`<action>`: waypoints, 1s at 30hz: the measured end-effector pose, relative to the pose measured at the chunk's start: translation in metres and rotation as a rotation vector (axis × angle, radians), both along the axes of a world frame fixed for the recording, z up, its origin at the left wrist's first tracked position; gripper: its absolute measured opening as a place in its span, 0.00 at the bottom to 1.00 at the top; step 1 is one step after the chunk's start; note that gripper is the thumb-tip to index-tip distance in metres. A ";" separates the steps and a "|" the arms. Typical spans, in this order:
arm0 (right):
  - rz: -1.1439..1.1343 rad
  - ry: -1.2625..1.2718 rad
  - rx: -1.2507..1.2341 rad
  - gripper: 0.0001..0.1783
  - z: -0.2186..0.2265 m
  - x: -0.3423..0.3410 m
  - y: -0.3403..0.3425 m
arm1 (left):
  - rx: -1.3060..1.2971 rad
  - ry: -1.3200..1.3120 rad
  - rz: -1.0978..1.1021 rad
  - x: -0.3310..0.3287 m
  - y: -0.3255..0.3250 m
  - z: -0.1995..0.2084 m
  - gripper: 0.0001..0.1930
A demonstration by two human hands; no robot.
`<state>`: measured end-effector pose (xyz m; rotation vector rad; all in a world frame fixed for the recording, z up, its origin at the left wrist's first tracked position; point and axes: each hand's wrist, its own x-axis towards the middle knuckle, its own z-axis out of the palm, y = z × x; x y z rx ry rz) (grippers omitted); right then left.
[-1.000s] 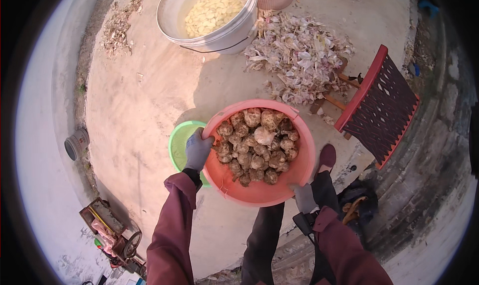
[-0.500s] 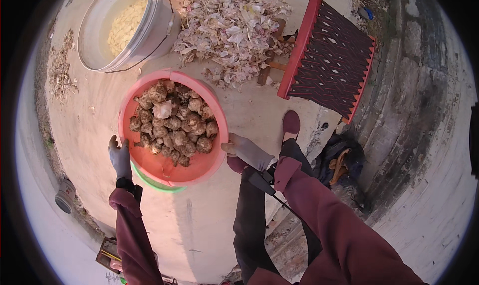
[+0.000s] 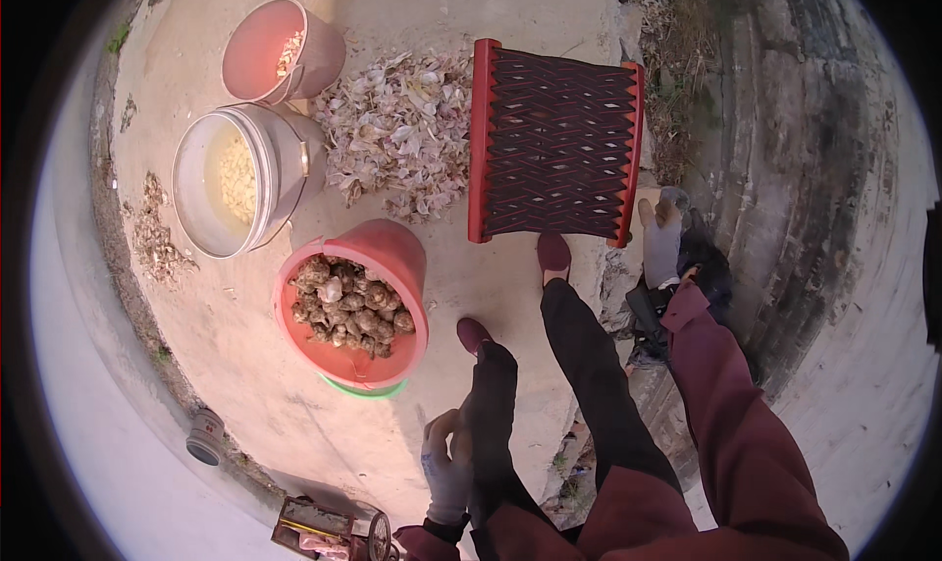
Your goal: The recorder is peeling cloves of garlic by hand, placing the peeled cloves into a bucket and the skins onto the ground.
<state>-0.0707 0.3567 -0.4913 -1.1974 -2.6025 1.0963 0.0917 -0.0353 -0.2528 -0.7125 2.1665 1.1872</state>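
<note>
Nearest us, our left hand [image 3: 446, 463] is now off the tub [image 3: 400, 252] and down beside our left leg, fingers bent, a little apart, pinching nothing that we can see. The tub stands at eleven o'clock from it, holding the garlic [image 3: 348, 306], a green rim [image 3: 365, 391] showing at its six-o'clock edge; with both our hands gone from it, we judge that it bears its load unaided. Our right hand [image 3: 662, 237] has swung out, arm stretched past our right leg, fingers spread, at four-thirty from the stool [image 3: 554, 139]; whether they touch it we cannot tell. Farther off, peelings [image 3: 397, 129] lie at twelve-thirty from the tub, the white bucket [image 3: 294, 159] at ten-thirty.
</note>
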 end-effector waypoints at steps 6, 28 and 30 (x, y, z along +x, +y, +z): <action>-0.087 -0.249 -0.767 0.29 -0.023 -0.066 0.000 | 0.279 -0.221 -0.019 -0.032 0.059 -0.003 0.15; -1.057 -0.207 -1.010 0.23 0.069 0.217 -0.172 | -0.141 0.402 -0.551 -0.081 0.017 -0.114 0.32; -1.050 -0.236 -1.075 0.25 0.078 0.235 -0.170 | -0.288 0.385 -0.672 -0.100 0.040 -0.138 0.35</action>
